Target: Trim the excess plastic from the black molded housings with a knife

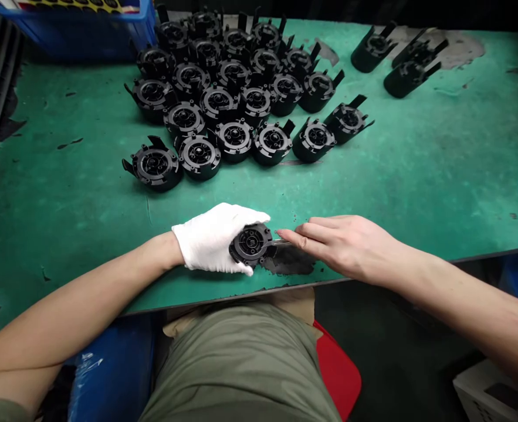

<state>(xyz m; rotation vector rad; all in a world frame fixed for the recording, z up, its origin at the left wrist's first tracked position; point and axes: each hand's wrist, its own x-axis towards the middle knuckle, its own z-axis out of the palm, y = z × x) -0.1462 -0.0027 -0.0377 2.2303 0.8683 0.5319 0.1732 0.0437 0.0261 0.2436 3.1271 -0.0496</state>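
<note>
My left hand (219, 237), in a white glove, is wrapped around a round black plastic housing (250, 245) near the table's front edge. The housing's ribbed end face is turned up toward me. Bare and closed, my right hand (340, 243) grips a thin metal tool (280, 241) whose near part is hidden by the fingers. The tool's visible end reaches the right rim of the housing; its exact kind does not show.
Many similar black housings (234, 138) stand grouped on the green tabletop (83, 193) beyond my hands. Several more (403, 79) are at the back right. A blue bin (83, 35) sits back left. Below the front edge are a red seat (335, 369) and a blue container (113, 363).
</note>
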